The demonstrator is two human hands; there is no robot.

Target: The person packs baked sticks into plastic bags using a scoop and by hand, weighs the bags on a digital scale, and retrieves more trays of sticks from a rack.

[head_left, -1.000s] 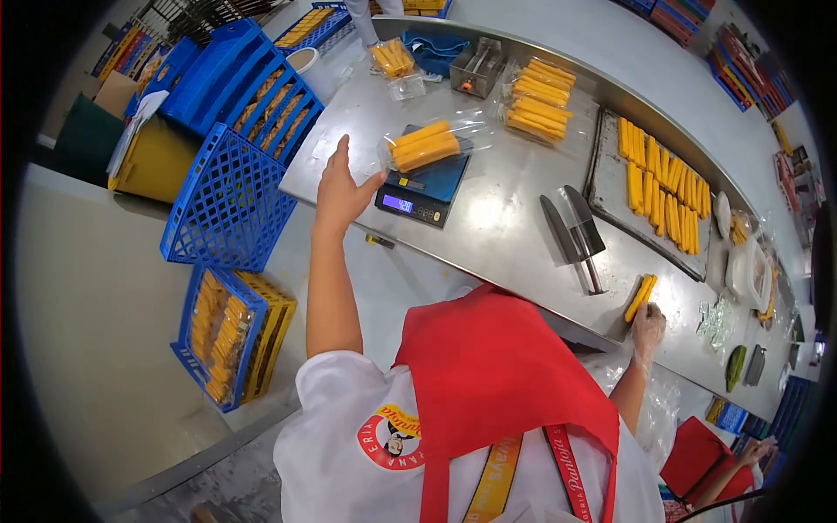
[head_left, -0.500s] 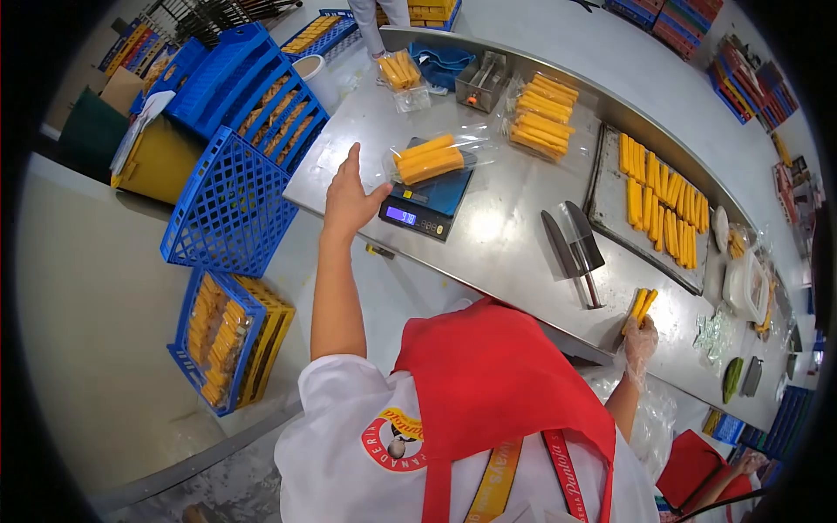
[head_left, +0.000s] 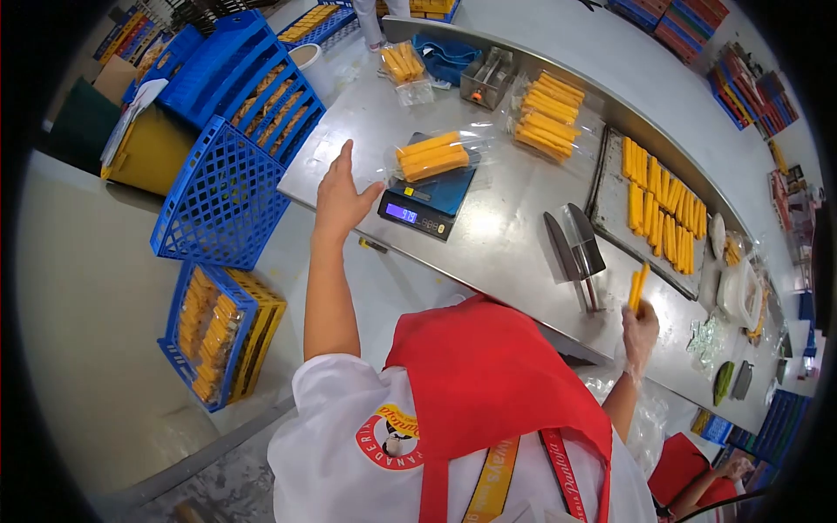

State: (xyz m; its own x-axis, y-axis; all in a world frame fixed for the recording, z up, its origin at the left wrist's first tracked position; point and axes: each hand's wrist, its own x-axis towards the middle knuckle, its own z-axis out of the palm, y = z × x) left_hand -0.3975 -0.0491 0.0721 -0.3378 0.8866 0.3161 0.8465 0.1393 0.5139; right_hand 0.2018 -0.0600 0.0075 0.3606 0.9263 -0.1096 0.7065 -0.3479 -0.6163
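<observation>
My left hand (head_left: 343, 196) is open beside the digital scale (head_left: 425, 205), its fingers stretched out and holding nothing. On the scale lies a clear plastic bag of yellow breadsticks (head_left: 433, 157), and the display is lit. My right hand (head_left: 641, 336), in a clear plastic glove, is closed around a pair of yellow breadsticks (head_left: 638, 288) above the table's front edge. To the left of that hand rests a scoop (head_left: 582, 248) with a dark handle. Beyond it, a metal baking tray (head_left: 608, 205) carries rows of breadsticks (head_left: 671, 200).
More bagged breadsticks (head_left: 549, 116) lie at the back of the steel table (head_left: 514, 231), near a metal box (head_left: 486, 80). Blue crates (head_left: 222, 196) stand on the floor at left. A plastic tub (head_left: 739, 296) sits at right. Another person's arm (head_left: 711, 484) shows at lower right.
My right hand has lifted slightly and turned with the breadsticks, which now point more upright. My left hand has stayed beside the scale, still open. The view has shifted a little.
</observation>
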